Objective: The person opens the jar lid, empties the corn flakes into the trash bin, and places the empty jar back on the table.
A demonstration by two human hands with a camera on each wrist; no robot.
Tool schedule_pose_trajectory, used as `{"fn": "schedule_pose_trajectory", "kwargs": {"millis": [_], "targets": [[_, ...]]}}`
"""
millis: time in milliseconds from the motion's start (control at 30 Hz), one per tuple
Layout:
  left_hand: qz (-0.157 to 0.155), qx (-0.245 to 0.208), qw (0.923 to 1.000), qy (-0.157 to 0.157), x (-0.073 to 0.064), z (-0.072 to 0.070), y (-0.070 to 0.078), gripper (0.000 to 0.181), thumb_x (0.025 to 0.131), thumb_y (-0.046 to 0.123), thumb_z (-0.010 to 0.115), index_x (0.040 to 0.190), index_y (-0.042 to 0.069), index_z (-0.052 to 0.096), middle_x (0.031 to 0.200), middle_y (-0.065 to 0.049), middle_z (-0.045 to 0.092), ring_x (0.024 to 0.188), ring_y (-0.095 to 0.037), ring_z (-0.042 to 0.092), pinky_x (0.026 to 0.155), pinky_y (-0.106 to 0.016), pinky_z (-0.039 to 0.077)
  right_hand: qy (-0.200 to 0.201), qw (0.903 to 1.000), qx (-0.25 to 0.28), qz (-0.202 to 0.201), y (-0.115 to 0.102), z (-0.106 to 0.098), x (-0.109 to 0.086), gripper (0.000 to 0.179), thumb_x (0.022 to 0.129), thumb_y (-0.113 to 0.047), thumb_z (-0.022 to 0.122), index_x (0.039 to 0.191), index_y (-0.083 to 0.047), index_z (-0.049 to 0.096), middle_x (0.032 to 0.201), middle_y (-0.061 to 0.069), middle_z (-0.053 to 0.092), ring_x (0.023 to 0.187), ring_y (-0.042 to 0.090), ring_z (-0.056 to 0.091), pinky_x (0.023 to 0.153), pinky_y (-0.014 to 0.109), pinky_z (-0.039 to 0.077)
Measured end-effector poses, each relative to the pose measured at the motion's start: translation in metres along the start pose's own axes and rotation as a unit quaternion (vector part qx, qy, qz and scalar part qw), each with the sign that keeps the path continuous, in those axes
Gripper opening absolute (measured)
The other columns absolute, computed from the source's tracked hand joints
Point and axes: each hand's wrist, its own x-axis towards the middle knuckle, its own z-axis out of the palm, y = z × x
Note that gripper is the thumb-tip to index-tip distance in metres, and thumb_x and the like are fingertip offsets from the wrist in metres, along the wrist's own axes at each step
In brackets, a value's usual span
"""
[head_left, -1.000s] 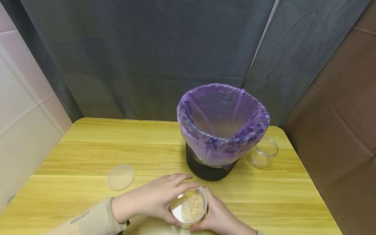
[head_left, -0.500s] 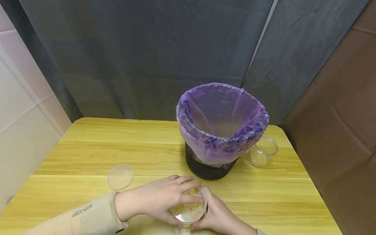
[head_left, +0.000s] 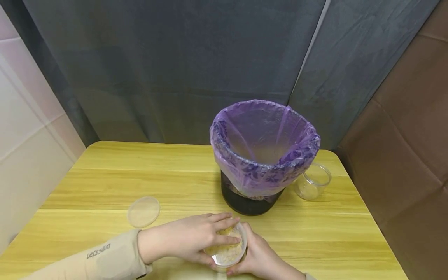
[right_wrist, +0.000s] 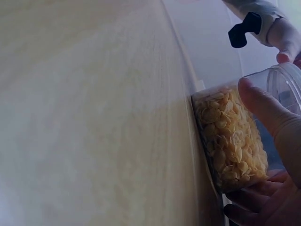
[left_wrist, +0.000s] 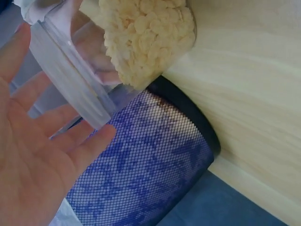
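Observation:
A clear plastic jar (right_wrist: 230, 136), partly filled with pale yellow flakes (left_wrist: 146, 37), stands near the table's front edge. Its translucent lid (left_wrist: 70, 75) is on the rim. My left hand (head_left: 199, 237) spans this lid from above, thumb on the near side and fingers over the top and far edge. My right hand (head_left: 260, 254) grips the jar's side, thumb and fingers on opposite faces in the right wrist view. Some of the lid is hidden under the left fingers. A second translucent round lid (head_left: 143, 211) lies flat to the left.
A dark mesh bin (head_left: 250, 202) lined with a purple plastic bag (head_left: 259, 177) stands just beyond the hands. Behind its right side is a clear open jar (head_left: 309, 188). The wooden table (head_left: 115, 167) ends at a grey curtain (head_left: 175, 77).
My left hand has shifted right and turned on the jar's lid, its fingers now reaching farther across the top. The right hand and the jar have stayed nearly in place.

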Motion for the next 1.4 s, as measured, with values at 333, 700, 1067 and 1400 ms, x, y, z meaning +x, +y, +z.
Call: {"fn": "schedule_pose_trajectory", "kwargs": {"millis": [333,700,1067,1400], "targets": [[-0.007,-0.006,0.9999,-0.008,-0.001,0.002,0.003,0.071,0.081,0.05,0.068,0.14,0.016,0.05,0.149,-0.021,0.031,0.132,-0.039,0.036,0.101,-0.041,0.04,-0.007,0.9998,0.009,-0.014,0.002,0.0,0.0,0.099,0.06,-0.047,0.087,0.138,-0.021,0.031,0.137,0.001,0.046,0.118,0.02,0.051,0.095,0.036,0.044],[-0.027,-0.01,0.9995,-0.015,-0.001,0.001,0.009,0.071,0.08,0.045,0.071,0.141,0.014,0.049,0.148,-0.023,0.031,0.13,-0.042,0.037,0.095,-0.045,0.045,-0.005,0.9999,0.004,-0.014,0.0,-0.001,0.001,0.097,0.06,-0.048,0.086,0.136,-0.02,0.033,0.134,0.001,0.049,0.115,0.02,0.053,0.092,0.033,0.046],[-0.047,0.03,0.9981,0.026,0.001,0.007,0.019,0.068,0.082,0.051,0.069,0.136,0.012,0.055,0.142,-0.027,0.038,0.122,-0.041,0.044,0.09,-0.045,0.048,0.001,1.0,-0.002,0.0,-0.001,0.0,0.0,0.097,0.059,-0.05,0.087,0.135,-0.021,0.034,0.131,0.001,0.051,0.112,0.016,0.054,0.089,0.032,0.047],[-0.14,0.052,0.987,0.06,0.009,0.014,0.038,0.067,0.084,0.056,0.064,0.131,0.009,0.059,0.132,-0.029,0.048,0.108,-0.039,0.051,0.07,-0.039,0.054,0.008,0.9999,-0.004,0.009,-0.002,0.0,0.0,0.093,0.06,-0.054,0.085,0.13,-0.012,0.039,0.123,0.003,0.056,0.105,0.014,0.057,0.082,0.028,0.05]]}}
